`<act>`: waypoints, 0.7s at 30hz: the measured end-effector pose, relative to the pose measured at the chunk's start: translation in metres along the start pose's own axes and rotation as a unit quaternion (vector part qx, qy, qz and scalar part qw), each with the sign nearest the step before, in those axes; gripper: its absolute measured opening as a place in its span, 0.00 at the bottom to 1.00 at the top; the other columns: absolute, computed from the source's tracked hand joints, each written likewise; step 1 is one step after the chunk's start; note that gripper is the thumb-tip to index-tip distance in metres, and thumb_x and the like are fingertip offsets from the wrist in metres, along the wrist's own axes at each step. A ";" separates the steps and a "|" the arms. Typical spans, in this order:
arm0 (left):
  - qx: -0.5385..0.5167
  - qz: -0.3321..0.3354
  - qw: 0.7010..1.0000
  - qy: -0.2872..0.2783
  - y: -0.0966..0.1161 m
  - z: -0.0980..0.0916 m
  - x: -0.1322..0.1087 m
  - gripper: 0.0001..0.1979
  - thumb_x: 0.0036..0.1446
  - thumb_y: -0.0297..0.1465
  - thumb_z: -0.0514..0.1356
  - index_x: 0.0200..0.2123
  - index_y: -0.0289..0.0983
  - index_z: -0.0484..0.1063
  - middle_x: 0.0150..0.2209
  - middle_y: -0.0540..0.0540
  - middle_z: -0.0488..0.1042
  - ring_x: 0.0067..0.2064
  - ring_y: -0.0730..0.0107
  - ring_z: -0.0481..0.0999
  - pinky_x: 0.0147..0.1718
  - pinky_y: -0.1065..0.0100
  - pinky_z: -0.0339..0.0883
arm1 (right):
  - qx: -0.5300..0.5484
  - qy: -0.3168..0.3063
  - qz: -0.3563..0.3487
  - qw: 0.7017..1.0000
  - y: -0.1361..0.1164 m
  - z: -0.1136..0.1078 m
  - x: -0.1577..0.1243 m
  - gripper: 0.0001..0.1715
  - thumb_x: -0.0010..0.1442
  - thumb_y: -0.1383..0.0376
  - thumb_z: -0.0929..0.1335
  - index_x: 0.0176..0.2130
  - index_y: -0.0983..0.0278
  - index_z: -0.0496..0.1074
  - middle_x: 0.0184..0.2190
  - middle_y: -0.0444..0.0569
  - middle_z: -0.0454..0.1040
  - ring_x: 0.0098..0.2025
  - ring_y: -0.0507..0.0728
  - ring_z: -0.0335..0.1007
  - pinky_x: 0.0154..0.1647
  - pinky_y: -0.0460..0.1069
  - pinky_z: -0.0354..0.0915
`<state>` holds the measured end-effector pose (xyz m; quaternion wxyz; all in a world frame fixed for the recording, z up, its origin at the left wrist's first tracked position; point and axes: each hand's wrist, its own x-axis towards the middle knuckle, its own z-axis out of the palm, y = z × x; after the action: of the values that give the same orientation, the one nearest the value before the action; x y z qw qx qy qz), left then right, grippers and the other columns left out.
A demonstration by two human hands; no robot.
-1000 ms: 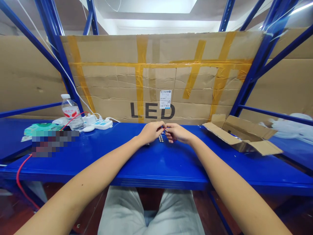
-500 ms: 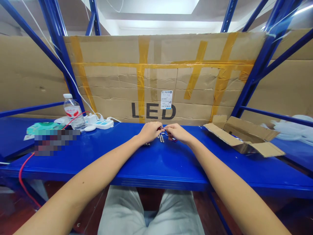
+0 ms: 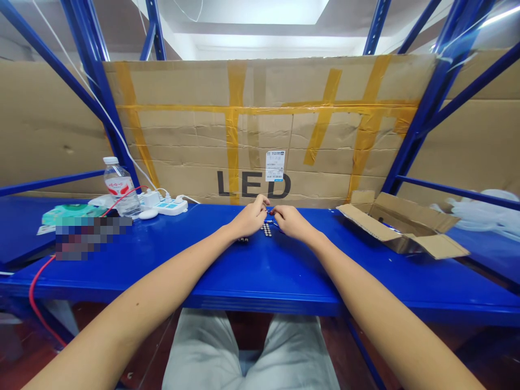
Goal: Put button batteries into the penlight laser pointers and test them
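Over the far middle of the blue table, my left hand point(image 3: 252, 218) is curled, its index finger raised and bent. What its lower fingers hold, if anything, is hidden. Close to its right, my right hand point(image 3: 290, 221) is closed with the fingertips together, on something too small to make out. A tiny red piece point(image 3: 271, 212) shows between the two hands' fingertips. Below them lie several small metallic pieces point(image 3: 266, 229) in short rows. More small pieces point(image 3: 244, 239) show under my left wrist. A thin bluish item is partly visible beneath my right hand.
An opened cardboard box point(image 3: 400, 225) stands to the right on the blue table point(image 3: 260, 276). At the left are a water bottle point(image 3: 121, 187), a white power strip point(image 3: 173, 206) and a red cable point(image 3: 34, 287). A cardboard panel point(image 3: 182, 141) rises behind, between blue posts.
My left index finger has lifted away from the pinch, and the fingertips of both hands have parted slightly. The tool-like item under my right hand shows less now. The view has shifted slightly.
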<state>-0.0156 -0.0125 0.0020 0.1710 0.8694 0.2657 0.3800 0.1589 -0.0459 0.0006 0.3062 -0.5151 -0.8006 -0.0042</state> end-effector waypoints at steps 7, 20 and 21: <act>-0.075 -0.044 0.996 -0.005 -0.002 0.008 0.001 0.15 0.54 0.23 0.51 0.46 0.38 0.59 0.23 0.55 0.68 0.28 0.70 0.68 0.31 0.68 0.59 | -0.105 -0.027 -0.007 0.994 -0.012 -0.001 -0.003 0.14 0.65 0.73 0.59 0.40 0.70 0.72 0.40 0.59 0.76 0.42 0.57 0.70 0.43 0.48 0.59; -0.075 -0.088 0.993 0.017 -0.004 0.010 0.004 0.12 0.58 0.27 0.53 0.46 0.38 0.60 0.22 0.55 0.71 0.27 0.71 0.71 0.30 0.69 0.61 | -0.216 -0.046 -0.014 0.975 -0.018 -0.001 -0.005 0.14 0.66 0.72 0.57 0.42 0.70 0.70 0.41 0.59 0.73 0.41 0.58 0.69 0.41 0.50 0.59; -0.072 -0.096 0.993 0.018 -0.006 0.009 0.004 0.12 0.58 0.28 0.54 0.46 0.38 0.60 0.22 0.55 0.71 0.27 0.71 0.71 0.31 0.69 0.61 | -0.214 -0.042 -0.014 0.976 -0.018 -0.001 -0.005 0.14 0.66 0.72 0.57 0.42 0.70 0.70 0.41 0.59 0.73 0.41 0.58 0.69 0.41 0.49 0.59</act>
<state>-0.0084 -0.0061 -0.0044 0.2635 0.8185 0.3226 0.3957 0.1462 -0.0587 0.0044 0.1549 -0.5570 -0.8004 -0.1583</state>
